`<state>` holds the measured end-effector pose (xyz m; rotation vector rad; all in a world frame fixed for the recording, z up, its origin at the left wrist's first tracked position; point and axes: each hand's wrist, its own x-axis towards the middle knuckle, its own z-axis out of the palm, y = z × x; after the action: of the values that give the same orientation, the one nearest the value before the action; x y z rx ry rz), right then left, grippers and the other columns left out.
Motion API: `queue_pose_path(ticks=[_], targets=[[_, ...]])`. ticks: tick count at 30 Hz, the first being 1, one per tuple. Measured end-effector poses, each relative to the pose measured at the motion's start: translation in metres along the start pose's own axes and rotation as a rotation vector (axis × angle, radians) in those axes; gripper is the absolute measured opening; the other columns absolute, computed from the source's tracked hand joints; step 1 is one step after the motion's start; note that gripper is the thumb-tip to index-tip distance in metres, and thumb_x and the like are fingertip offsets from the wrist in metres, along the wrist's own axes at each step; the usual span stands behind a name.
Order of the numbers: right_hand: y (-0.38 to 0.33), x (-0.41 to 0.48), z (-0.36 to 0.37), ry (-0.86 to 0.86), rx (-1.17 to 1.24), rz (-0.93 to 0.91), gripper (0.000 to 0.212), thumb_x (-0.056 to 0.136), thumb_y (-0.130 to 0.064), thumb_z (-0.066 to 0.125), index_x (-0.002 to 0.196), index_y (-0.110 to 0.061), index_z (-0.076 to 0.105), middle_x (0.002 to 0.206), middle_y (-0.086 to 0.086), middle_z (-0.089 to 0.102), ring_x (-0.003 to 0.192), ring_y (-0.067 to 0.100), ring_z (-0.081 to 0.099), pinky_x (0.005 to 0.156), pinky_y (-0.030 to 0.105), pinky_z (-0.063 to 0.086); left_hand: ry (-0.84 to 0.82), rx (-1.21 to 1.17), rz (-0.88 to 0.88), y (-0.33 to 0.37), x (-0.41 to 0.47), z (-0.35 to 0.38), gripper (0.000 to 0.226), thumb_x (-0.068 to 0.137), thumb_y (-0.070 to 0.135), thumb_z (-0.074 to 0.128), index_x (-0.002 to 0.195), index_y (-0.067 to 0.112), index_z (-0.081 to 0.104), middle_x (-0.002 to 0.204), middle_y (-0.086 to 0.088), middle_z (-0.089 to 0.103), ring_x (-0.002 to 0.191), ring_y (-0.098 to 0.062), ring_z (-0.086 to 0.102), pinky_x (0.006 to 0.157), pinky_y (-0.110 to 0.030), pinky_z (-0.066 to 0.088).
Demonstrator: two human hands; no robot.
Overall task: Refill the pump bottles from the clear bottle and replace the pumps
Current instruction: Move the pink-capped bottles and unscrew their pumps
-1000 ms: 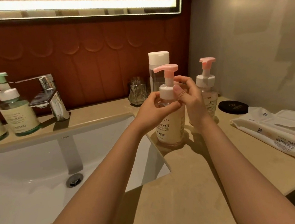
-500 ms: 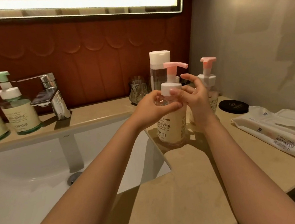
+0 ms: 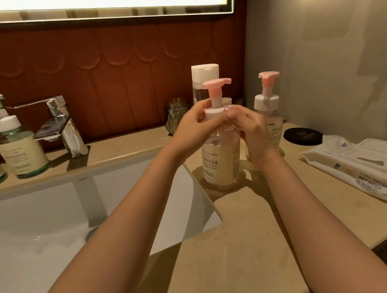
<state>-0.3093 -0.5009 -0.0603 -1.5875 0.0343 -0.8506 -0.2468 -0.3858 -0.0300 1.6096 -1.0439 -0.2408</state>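
Observation:
A pump bottle (image 3: 222,162) with a cream label stands on the counter beside the sink's right edge. Its pink pump (image 3: 216,89) sits on a white collar, nozzle pointing right. My left hand (image 3: 194,127) grips the collar and neck from the left. My right hand (image 3: 249,128) wraps the shoulder and collar from the right. Behind it stands the clear bottle (image 3: 203,82) with a white cap, partly hidden. A second pink-pump bottle (image 3: 268,111) stands further right, and a green-pump bottle (image 3: 16,147) stands left of the faucet.
The white sink (image 3: 41,236) fills the lower left, with a chrome faucet (image 3: 62,127) behind it. A small glass (image 3: 176,117) stands by the wall. A black round lid (image 3: 303,135) and a wet-wipes pack (image 3: 369,172) lie on the beige counter (image 3: 247,248) at right.
The pink pump head has turned under my hands, its nozzle swinging between frames. My right hand has closed in on the collar and shoulder. The bottle stays in place.

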Motion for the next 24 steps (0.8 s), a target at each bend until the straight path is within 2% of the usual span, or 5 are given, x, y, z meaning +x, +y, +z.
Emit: queue_pose_path(ticks=[3,6,10,16,24], targets=[[-0.002,-0.001,0.003,0.039,-0.039,0.026,0.021,0.098,-0.033,0.043,0.100,-0.026,0.063,0.096,-0.008,0.063,0.088,0.001,0.058,0.067,0.010,0.047,0.029,0.059,0.049,0.007,0.004,-0.004,0.031,0.085,0.027,0.064,0.112,0.016,0.057,0.094,0.010,0.062,0.083,-0.001,0.061,0.059,-0.005,0.047],[-0.005,-0.002,0.003,0.008,-0.052,0.069,0.031,0.100,-0.039,0.031,0.097,-0.034,0.061,0.100,-0.009,0.065,0.098,0.007,0.058,0.088,0.028,0.046,0.062,0.112,0.072,0.007,0.007,-0.006,0.033,0.081,0.027,0.068,0.112,0.016,0.060,0.094,0.011,0.062,0.085,-0.001,0.061,0.060,-0.007,0.048],[-0.007,-0.003,-0.003,-0.177,-0.011,0.097,0.049,0.078,-0.051,0.046,0.122,-0.029,0.051,0.122,0.000,0.060,0.117,0.019,0.054,0.100,0.042,0.042,0.140,0.098,0.080,0.004,0.010,-0.006,0.038,0.078,0.028,0.072,0.113,0.015,0.062,0.103,0.002,0.065,0.096,-0.013,0.063,0.077,-0.023,0.053],[0.004,-0.002,0.002,-0.192,-0.240,0.097,0.067,0.072,-0.029,0.077,0.130,-0.028,0.042,0.125,-0.002,0.057,0.118,0.018,0.050,0.100,0.043,0.039,0.242,-0.106,0.064,0.015,0.013,-0.010,0.035,0.078,0.029,0.072,0.109,0.018,0.061,0.100,0.005,0.067,0.091,-0.007,0.065,0.070,-0.017,0.054],[0.004,0.000,0.003,-0.108,-0.230,0.114,0.065,0.072,-0.022,0.078,0.129,-0.022,0.046,0.123,-0.003,0.056,0.113,0.014,0.049,0.076,0.019,0.039,0.452,-0.388,0.008,0.028,0.016,-0.022,0.014,0.084,0.029,0.066,0.094,0.024,0.056,0.092,0.009,0.064,0.086,-0.002,0.061,0.066,-0.013,0.046]])
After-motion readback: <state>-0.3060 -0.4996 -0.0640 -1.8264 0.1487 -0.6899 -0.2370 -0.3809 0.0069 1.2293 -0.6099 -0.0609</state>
